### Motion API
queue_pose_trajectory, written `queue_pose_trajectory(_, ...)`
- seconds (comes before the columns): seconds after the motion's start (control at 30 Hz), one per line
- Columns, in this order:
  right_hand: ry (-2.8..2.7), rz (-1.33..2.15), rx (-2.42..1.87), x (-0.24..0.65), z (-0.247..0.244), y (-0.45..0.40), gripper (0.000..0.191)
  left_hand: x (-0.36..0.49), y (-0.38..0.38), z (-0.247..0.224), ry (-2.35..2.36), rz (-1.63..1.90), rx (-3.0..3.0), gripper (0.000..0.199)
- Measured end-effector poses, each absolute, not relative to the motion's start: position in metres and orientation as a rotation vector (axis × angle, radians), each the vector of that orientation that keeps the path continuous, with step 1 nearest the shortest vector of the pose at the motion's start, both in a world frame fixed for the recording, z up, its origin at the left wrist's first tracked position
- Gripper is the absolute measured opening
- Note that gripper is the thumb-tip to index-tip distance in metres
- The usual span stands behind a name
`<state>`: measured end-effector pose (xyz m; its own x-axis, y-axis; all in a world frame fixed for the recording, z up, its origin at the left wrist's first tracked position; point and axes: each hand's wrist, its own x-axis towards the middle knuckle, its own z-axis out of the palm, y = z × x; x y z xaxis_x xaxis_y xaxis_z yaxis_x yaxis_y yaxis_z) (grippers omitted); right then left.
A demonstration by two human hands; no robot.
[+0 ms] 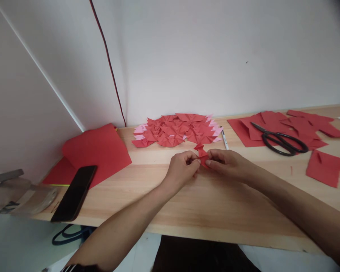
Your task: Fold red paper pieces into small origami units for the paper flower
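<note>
A small folded piece of red paper [201, 152] is held above the middle of the wooden table [215, 211]. My left hand [183, 167] pinches its left side, and my right hand [222, 163] pinches its right side, with both sets of fingertips close together. The upper part of the paper sticks up between the hands. Behind it, against the wall, lies a pile of folded red pieces [172, 132] with pink ones [215, 128] at its edges.
A black phone [74, 193] rests on red sheets [107, 155] at the left, near a clear container [25, 196]. At the right, black-handled scissors [283, 141] lie on red paper [243, 132]. A pen [224, 139] sits beside the pile.
</note>
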<state>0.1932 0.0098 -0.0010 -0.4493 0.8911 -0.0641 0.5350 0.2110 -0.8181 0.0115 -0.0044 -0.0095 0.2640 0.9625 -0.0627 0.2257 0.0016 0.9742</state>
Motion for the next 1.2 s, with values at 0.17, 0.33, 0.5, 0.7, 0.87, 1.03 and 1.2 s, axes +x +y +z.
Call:
queue_pose_trajectory(0.17, -2.126, 1.013, -1.361, 0.192, -0.003, 0.008, 0.019, 0.011, -0.005, -0.01, 1.15, 0.851, 1.49, 0.012)
queue_pose_trajectory(0.33, -2.028, 0.979, -1.354, 0.189, -0.002, 0.006, 0.019, 0.011, -0.004, -0.004, 1.094, 0.907, 1.258, 0.019)
queue_pose_trajectory(0.5, -1.919, 0.834, -1.219, 0.189, -0.001, 0.002, 0.012, 0.009, -0.002, -0.001, 1.012, 1.007, 1.043, 0.018)
queue_pose_trajectory(0.7, -2.032, 0.668, -1.266, 0.184, 0.004, -0.005, 0.012, 0.008, -0.003, -0.001, 0.959, 1.012, 0.943, 0.016)
queue_pose_trajectory(0.87, -2.01, 0.55, -1.137, 0.186, 0.001, -0.004, 0.009, 0.009, -0.004, 0.0, 0.9, 0.945, 0.918, 0.016)
queue_pose_trajectory(1.03, -1.897, 0.638, -1.147, 0.188, -0.001, -0.001, 0.011, 0.009, -0.005, 0.001, 0.873, 0.943, 0.919, 0.015)
queue_pose_trajectory(1.2, -1.775, 0.856, -1.164, 0.189, -0.003, 0.001, 0.016, 0.011, -0.005, 0.0, 0.894, 0.935, 0.949, 0.016)
